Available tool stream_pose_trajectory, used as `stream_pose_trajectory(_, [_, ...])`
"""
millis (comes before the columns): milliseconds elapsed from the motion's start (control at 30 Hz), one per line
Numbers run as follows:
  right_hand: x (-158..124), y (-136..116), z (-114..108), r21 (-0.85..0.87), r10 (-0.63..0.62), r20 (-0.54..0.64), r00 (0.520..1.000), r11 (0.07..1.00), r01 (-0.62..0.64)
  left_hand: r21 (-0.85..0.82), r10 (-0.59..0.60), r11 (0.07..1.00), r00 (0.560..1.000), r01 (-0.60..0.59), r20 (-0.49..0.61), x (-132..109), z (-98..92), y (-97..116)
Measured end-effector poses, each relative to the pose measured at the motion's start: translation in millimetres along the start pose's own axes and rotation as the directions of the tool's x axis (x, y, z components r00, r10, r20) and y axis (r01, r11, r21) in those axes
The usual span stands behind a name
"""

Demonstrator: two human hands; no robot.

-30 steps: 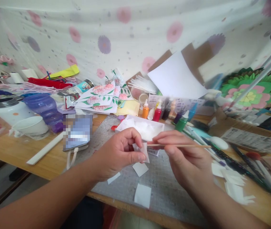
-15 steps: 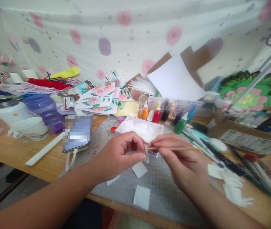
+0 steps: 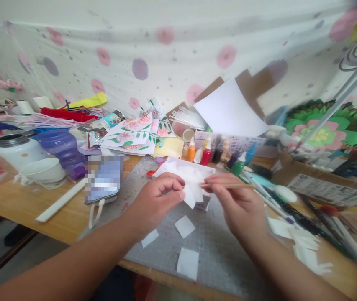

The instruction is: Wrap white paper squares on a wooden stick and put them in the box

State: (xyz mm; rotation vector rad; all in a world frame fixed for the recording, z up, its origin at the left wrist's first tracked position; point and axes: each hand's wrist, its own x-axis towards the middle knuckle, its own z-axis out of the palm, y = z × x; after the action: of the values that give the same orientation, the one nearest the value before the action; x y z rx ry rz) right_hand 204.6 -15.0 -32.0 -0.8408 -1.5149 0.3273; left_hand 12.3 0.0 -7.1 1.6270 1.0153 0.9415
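My left hand (image 3: pixel 157 202) pinches the edge of a small thin white paper piece (image 3: pixel 192 195) between thumb and fingertips. A thin wooden stick (image 3: pixel 236 186) lies across the fingers of my right hand (image 3: pixel 241 205), its tip pointing left toward the paper. The tip is blurred, and whether it touches the paper I cannot tell. Just behind both hands stands a shallow white box (image 3: pixel 209 170) with white fluffy-looking material in it. On the grey cutting mat (image 3: pixel 219 255) below lie a white paper square (image 3: pixel 184 226), another paper square (image 3: pixel 187 263) and a smaller piece (image 3: pixel 150 238).
Behind the box stand several paint bottles, among them an orange bottle (image 3: pixel 191 151) and a green bottle (image 3: pixel 238 165). To the left are a phone (image 3: pixel 104 177), a white strip (image 3: pixel 60 200) and a paper cup (image 3: pixel 42 172). Brushes (image 3: pixel 294 209) and a cardboard box (image 3: pixel 329 186) crowd the right.
Both hands have shifted slightly, and the stick's tip has drawn back to the right from my left fingertips. The paper, earlier bunched at the stick's tip, now hangs spread out.
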Motion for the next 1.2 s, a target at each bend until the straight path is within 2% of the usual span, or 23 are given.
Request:
stream_pose_trajectory(67, [1.9, 13.2, -1.3, -0.034, 0.136, -0.096, 0.986, 0.99, -0.14, -0.059, -0.024, 0.998, 0.999, 0.023, -0.023, 0.2, -3.2, -0.6])
stream_pose_trajectory(167, [4.5, 30.4, -2.5, -0.072, 0.187, -0.129, 0.974, 0.978, -0.198, -0.192, -0.015, 0.981, 1.0, 0.009, -0.027, -0.9, -7.1, 0.4])
stream_pose_trajectory(267, [6.2, 41.1, -2.7, -0.132, 0.159, -0.098, 0.982, 0.976, -0.171, -0.351, 0.021, 0.936, 1.0, -0.015, 0.014, -3.2, -8.3, 3.4])
stream_pose_trajectory(367, [6.9, 45.7, -3.4, -0.19, 0.111, -0.071, 0.991, 0.974, -0.123, -0.491, 0.03, 0.871, 0.995, 0.022, 0.097, -4.5, -6.3, 5.2])
stream_pose_trajectory(533, [4.7, 35.5, -6.0, -0.221, 0.075, -0.147, 0.986, 0.97, -0.106, -0.593, 0.069, 0.804, 0.987, 0.033, 0.148, -3.7, -0.1, 3.3])
stream_pose_trajectory(600, [2.0, 23.8, -5.8, -0.156, 0.024, -0.173, 0.985, 0.986, -0.052, -0.581, 0.048, 0.813, 0.99, 0.04, 0.136, -3.0, 1.9, 3.5])
stream_pose_trajectory(633, [0.2, 16.7, -5.2, -0.093, -0.037, -0.175, 0.984, 0.995, 0.021, -0.563, 0.019, 0.825, 0.992, 0.053, 0.121, -2.6, 2.7, 3.8])
stream_pose_trajectory(700, [-3.9, 1.8, -3.0, 0.01, -0.129, -0.132, 0.983, 0.991, 0.132, -0.536, -0.054, 0.84, 0.996, 0.087, 0.077, -1.8, 4.2, 4.6])
stream_pose_trajectory(733, [-5.9, -5.1, -1.4, 0.048, -0.162, -0.067, 0.984, 0.985, 0.166, -0.533, -0.088, 0.84, 0.994, 0.105, 0.057, -1.3, 5.0, 4.7])
stream_pose_trajectory(800, [-9.7, -16.1, 2.6, 0.146, -0.134, 0.117, 0.984, 0.982, 0.117, -0.546, -0.127, 0.828, 0.991, 0.125, 0.033, -0.5, 6.9, 4.3])
stream_pose_trajectory(867, [-12.8, -21.4, 7.4, 0.259, -0.103, 0.201, 0.974, 0.965, 0.048, -0.57, -0.122, 0.812, 0.992, 0.126, 0.044, 0.0, 8.8, 3.1])
stream_pose_trajectory(1067, [-19.1, -15.2, 16.4, 0.511, 0.062, 0.164, 0.985, 0.849, -0.138, -0.61, 0.0, 0.783, 0.982, 0.118, 0.19, -0.6, 7.1, -1.6])
stream_pose_trajectory(1200, [-19.7, -12.0, 15.1, 0.531, 0.104, 0.17, 0.98, 0.828, -0.18, -0.564, -0.013, 0.818, 0.984, 0.112, 0.177, 0.0, 3.5, -1.9])
